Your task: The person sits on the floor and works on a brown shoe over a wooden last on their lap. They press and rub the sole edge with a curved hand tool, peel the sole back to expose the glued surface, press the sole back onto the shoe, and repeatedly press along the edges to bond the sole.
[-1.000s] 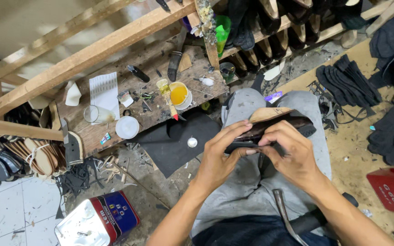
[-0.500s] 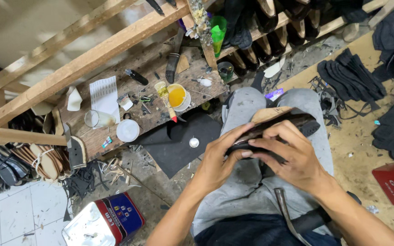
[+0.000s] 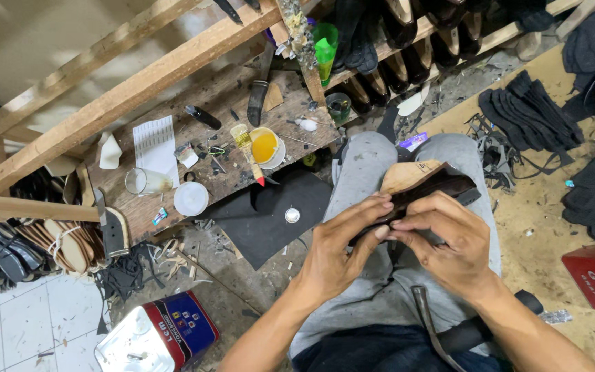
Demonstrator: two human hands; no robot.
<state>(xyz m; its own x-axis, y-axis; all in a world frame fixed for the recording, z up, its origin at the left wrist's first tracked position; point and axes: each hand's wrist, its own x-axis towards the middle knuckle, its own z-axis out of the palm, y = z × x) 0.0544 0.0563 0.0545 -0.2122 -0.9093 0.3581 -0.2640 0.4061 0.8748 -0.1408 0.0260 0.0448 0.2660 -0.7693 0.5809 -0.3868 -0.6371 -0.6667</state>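
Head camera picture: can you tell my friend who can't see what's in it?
Two hands, left hand and right hand, hold a dark shoe piece over grey-trousered knees. Beyond sits a messy wooden bench with a pot of yellow glue.

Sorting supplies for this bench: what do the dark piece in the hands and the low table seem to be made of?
The dark piece, held by the left hand and right hand, looks like dark brown leather with a slight sheen over a tan, matte sole, possibly board. The low table looks like bare, stained wood with visible grain.
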